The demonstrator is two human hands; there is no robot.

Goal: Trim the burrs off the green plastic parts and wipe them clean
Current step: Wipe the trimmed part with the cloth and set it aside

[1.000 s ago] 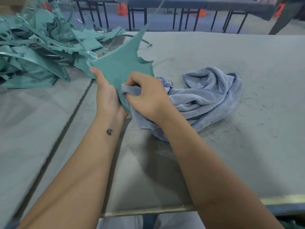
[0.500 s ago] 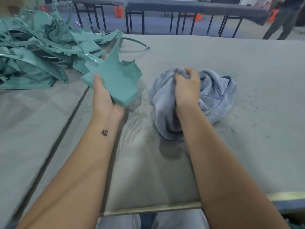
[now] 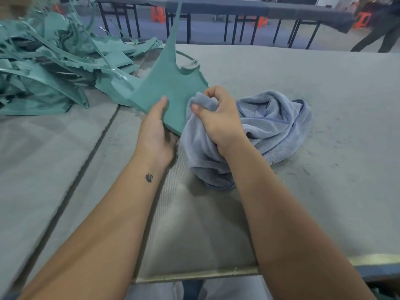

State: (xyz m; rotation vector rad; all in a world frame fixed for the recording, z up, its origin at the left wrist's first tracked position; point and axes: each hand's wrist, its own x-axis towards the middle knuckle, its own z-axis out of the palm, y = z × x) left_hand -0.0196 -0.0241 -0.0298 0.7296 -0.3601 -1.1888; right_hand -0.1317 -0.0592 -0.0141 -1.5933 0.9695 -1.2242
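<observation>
The left hand (image 3: 157, 128) held one green plastic part (image 3: 171, 87) by its near lower edge, the thumb lying straight along the textured face and the fingers hidden behind it, so the part sat clamped between thumb and palm side. The part stood tilted up off the table (image 3: 303, 83), its long narrow tip pointing toward the far edge and its jagged, notched rim facing right.

The right hand (image 3: 218, 121) gripped a bunched fold of the blue-grey cloth (image 3: 275, 120), fingers curled over the top of the fold and the thumb pressed into it from the near side. The gathered fold touched the right-hand edge of the held part, just beside the left thumb. The rest of the cloth lay crumpled on the table to the right, near the middle of the surface.

A loose pile of green parts (image 3: 49, 68) covered the table's far left corner, its nearest pieces lying just behind the held part. Fine shavings were scattered on the table beside the cloth, toward the right edge.
</observation>
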